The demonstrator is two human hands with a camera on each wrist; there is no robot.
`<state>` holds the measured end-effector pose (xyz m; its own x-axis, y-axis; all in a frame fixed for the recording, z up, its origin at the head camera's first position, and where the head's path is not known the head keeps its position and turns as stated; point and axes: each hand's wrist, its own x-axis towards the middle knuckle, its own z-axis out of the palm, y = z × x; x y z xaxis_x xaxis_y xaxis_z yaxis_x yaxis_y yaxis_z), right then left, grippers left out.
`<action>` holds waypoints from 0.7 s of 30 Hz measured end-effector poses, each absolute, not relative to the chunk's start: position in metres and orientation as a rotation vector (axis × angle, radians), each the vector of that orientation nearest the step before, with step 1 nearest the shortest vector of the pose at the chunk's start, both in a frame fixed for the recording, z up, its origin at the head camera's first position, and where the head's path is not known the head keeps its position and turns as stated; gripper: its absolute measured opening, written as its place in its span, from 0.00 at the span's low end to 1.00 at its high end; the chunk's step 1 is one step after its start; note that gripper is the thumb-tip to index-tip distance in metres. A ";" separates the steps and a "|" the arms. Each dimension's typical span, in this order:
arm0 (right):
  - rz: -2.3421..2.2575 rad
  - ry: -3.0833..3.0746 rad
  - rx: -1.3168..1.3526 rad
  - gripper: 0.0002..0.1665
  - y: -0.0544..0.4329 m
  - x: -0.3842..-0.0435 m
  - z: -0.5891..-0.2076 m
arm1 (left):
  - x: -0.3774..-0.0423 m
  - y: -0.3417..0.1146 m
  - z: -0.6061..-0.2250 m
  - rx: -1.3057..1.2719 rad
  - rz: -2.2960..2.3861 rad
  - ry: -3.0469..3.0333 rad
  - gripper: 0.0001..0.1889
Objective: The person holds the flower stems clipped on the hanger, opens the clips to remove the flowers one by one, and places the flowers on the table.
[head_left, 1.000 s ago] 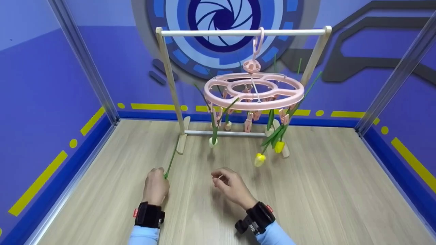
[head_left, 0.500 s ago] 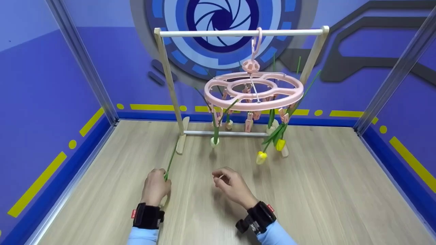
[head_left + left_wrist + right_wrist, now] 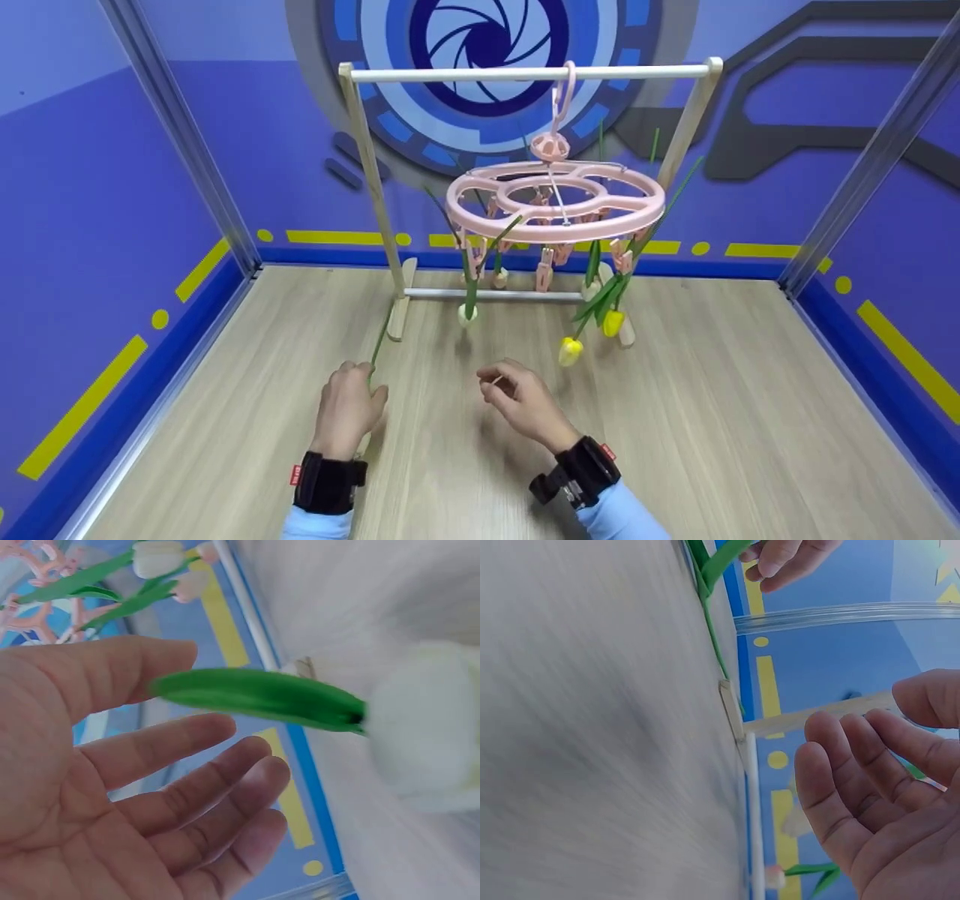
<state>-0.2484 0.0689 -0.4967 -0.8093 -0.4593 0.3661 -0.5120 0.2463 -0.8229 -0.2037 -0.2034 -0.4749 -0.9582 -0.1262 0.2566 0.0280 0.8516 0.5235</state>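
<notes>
A white tulip (image 3: 424,731) with a long green stem (image 3: 380,339) lies on the table at the left, largely hidden under my left hand (image 3: 349,405) in the head view. That hand hovers over it with relaxed fingers and the thumb apart. In the left wrist view the tip of a green leaf (image 3: 262,699) reaches the thumb, and the fingers curl round nothing. My right hand (image 3: 529,405) is raised over the table's middle, fingers loosely bent and holding nothing. Ahead hangs a pink clip hanger (image 3: 555,233) with pink clips (image 3: 544,270).
A wooden rack with a white top bar (image 3: 465,75) carries the hanger at the back. Clipped head-down from it are yellow tulips (image 3: 571,352), a white tulip (image 3: 467,315) and others behind. Blue printed walls (image 3: 90,225) enclose the wood-grain table (image 3: 712,420) on three sides.
My left hand has loosened from its curled pose at the tulip's stem, and its thumb has spread away. My right hand has shifted slightly right and forward. The hanger sways a little.
</notes>
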 end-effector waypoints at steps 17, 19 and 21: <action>1.333 -2.363 1.021 0.09 0.101 -0.258 -0.447 | -0.198 -0.160 -0.436 -0.243 -0.826 -2.459 0.16; 1.301 -2.352 1.037 0.09 0.104 -0.259 -0.442 | -0.200 -0.156 -0.432 -0.278 -0.830 -2.434 0.16; 1.268 -2.331 1.058 0.09 0.106 -0.260 -0.436 | -0.202 -0.152 -0.429 -0.304 -0.836 -2.417 0.17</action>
<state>-0.2598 0.1058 -0.4361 -0.6912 -0.4674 0.5512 -0.7167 0.3452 -0.6059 -0.2021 -0.1522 -0.4290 -0.8183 0.0302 0.5740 0.3785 0.7798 0.4986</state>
